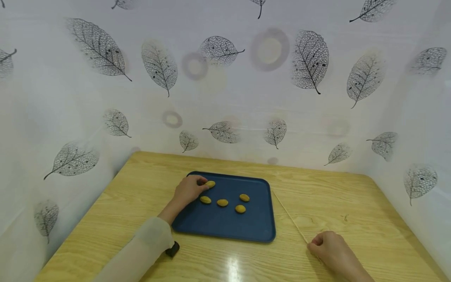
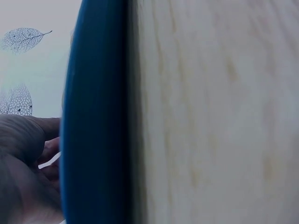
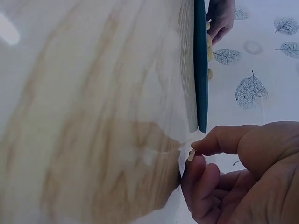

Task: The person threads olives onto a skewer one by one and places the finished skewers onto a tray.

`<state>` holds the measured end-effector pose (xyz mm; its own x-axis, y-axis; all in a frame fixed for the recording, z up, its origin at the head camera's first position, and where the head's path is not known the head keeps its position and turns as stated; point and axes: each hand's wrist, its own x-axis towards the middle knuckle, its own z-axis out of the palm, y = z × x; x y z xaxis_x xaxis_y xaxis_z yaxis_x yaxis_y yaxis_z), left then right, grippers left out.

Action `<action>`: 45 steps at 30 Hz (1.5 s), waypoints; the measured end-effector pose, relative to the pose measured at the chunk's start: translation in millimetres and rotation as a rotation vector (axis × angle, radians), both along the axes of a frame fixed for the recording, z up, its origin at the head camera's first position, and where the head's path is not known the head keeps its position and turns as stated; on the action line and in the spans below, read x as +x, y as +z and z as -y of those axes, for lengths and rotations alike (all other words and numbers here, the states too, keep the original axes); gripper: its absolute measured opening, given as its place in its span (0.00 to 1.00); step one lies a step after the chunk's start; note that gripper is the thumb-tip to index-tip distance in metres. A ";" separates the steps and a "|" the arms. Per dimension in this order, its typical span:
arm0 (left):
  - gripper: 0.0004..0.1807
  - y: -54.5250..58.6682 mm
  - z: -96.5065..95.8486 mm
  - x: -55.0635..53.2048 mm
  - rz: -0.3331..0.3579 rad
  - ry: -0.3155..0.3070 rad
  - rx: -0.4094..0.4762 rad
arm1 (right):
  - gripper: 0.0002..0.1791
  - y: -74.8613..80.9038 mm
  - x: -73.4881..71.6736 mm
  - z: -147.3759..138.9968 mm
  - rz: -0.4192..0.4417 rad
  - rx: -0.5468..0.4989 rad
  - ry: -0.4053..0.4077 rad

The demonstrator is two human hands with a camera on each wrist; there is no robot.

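My left hand point(image 1: 188, 190) reaches over the left side of a dark blue tray point(image 1: 218, 227). Thumb and fingertips pinch a yellow-brown oval piece point(image 1: 210, 183), pointed at its ends like a nut. Several similar pieces lie on the tray, among them one point(image 1: 205, 199) just below the hand and another point(image 1: 240, 209) farther right. To the right of the tray, my right hand point(image 1: 332, 250) pinches the near end of a thin straw-coloured strand point(image 1: 289, 216) between thumb and forefinger. The strand runs almost straight to beside the tray's right edge. Its pinched end point(image 3: 191, 155) shows in the right wrist view.
Under the tray is a light wood-grain table point(image 1: 317, 196). White cloth point(image 1: 225, 94) printed with leaves hangs behind and along both sides. A small black object point(image 1: 172, 249) sits by the left sleeve's cuff. A small brown mark point(image 1: 345, 217) shows on the table at right.
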<state>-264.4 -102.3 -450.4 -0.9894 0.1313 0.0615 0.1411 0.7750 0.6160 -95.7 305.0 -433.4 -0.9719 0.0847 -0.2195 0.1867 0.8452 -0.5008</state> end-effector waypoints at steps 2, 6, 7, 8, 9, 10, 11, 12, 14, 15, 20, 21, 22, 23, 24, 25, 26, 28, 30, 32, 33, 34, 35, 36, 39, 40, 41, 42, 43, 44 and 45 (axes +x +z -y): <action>0.15 0.4 -0.6 0.6 -0.005 -0.007 -0.004 | 0.05 1.6 0.4 -2.5 0.022 -0.009 -0.019; 0.16 0.8 -1.4 1.3 -0.013 -0.011 -0.016 | 0.08 7.3 -0.9 -7.7 0.038 -0.043 -0.034; 0.16 0.8 -1.3 1.3 -0.014 -0.009 -0.018 | 0.10 8.9 -1.5 -9.0 0.036 -0.055 -0.031; 0.16 0.7 -1.1 1.2 -0.014 -0.008 -0.016 | 0.11 10.6 -2.1 -10.4 0.027 -0.065 -0.020; 0.16 0.8 -0.8 1.2 -0.013 -0.006 -0.011 | 0.11 11.7 -2.3 -12.3 0.017 -0.073 -0.005; 0.16 0.8 -0.3 1.0 -0.012 -0.004 -0.003 | 0.10 13.3 -2.6 -13.9 0.004 -0.079 0.009; 0.16 1.0 0.4 0.9 -0.011 -0.003 0.008 | 0.10 14.9 -2.6 -15.5 -0.004 -0.094 0.020; 0.16 1.3 1.2 0.8 -0.012 -0.003 0.025 | 0.10 16.4 -2.3 -17.3 -0.005 -0.126 0.036; 0.16 2.1 3.5 0.8 -0.015 -0.006 0.073 | 0.10 19.3 -1.3 -20.9 -0.012 -0.203 0.071; 0.16 2.8 4.8 0.8 -0.020 -0.006 0.100 | 0.10 20.6 -1.0 -22.6 -0.012 -0.248 0.089; 0.16 8.0 13.8 3.0 -0.023 -0.021 0.296 | 0.11 26.6 -2.4 -25.5 -0.019 -0.436 0.157; 0.17 9.6 15.3 4.3 -0.014 -0.027 0.341 | 0.11 27.1 -3.3 -25.7 -0.033 -0.452 0.175; 0.17 11.2 16.8 5.7 -0.001 -0.034 0.389 | 0.12 27.4 -3.8 -25.6 -0.052 -0.464 0.192; 0.18 12.8 18.1 7.4 0.018 -0.044 0.443 | 0.12 27.5 -4.7 -25.7 -0.071 -0.479 0.207; 0.19 14.8 19.3 9.2 0.040 -0.052 0.493 | 0.12 27.3 -5.6 -25.7 -0.097 -0.488 0.221; 0.20 16.0 20.5 10.9 0.061 -0.064 0.538 | 0.12 27.0 -6.4 -25.5 -0.121 -0.503 0.228; 0.20 17.1 21.3 12.4 0.087 -0.071 0.587 | 0.12 26.6 -7.3 -25.3 -0.142 -0.523 0.229; 0.21 18.8 22.3 14.7 0.143 -0.084 0.683 | 0.12 25.5 -8.7 -24.6 -0.187 -0.564 0.234; 0.21 20.3 22.4 16.7 0.199 -0.087 0.765 | 0.11 24.9 -10.0 -23.4 -0.222 -0.605 0.240; 0.21 21.9 21.7 18.3 0.246 -0.084 0.839 | 0.11 25.6 -11.6 -22.4 -0.236 -0.645 0.252; 0.20 22.8 21.4 19.3 0.266 -0.088 0.871 | 0.12 26.3 -12.3 -22.0 -0.234 -0.664 0.259; 0.20 23.6 21.1 20.3 0.282 -0.091 0.897 | 0.14 27.1 -13.1 -21.5 -0.231 -0.678 0.270; 0.20 24.4 20.7 21.6 0.295 -0.101 0.922 | 0.16 28.2 -13.7 -21.0 -0.221 -0.695 0.285; 0.20 24.9 20.5 22.8 0.305 -0.112 0.944 | 0.19 29.2 -14.5 -20.2 -0.205 -0.711 0.293; 0.21 26.5 20.2 26.2 0.325 -0.150 0.982 | 0.26 31.3 -16.5 -17.3 -0.163 -0.754 0.331; 0.21 26.7 20.0 27.0 0.328 -0.159 0.992 | 0.25 31.5 -17.1 -16.1 -0.159 -0.760 0.346; 0.21 26.8 19.9 27.7 0.334 -0.168 1.001 | 0.25 31.5 -17.7 -14.7 -0.156 -0.762 0.358; 0.21 27.0 19.6 28.2 0.335 -0.174 1.009 | 0.23 31.2 -18.3 -13.4 -0.164 -0.762 0.375; 0.21 27.2 19.3 28.8 0.337 -0.182 1.016 | 0.22 31.0 -18.7 -12.1 -0.173 -0.761 0.393; 0.21 27.7 18.9 29.6 0.337 -0.187 1.023 | 0.20 31.2 -19.0 -10.2 -0.183 -0.750 0.399; 0.21 28.0 18.4 30.1 0.339 -0.192 1.032 | 0.19 31.8 -19.3 -8.0 -0.192 -0.737 0.404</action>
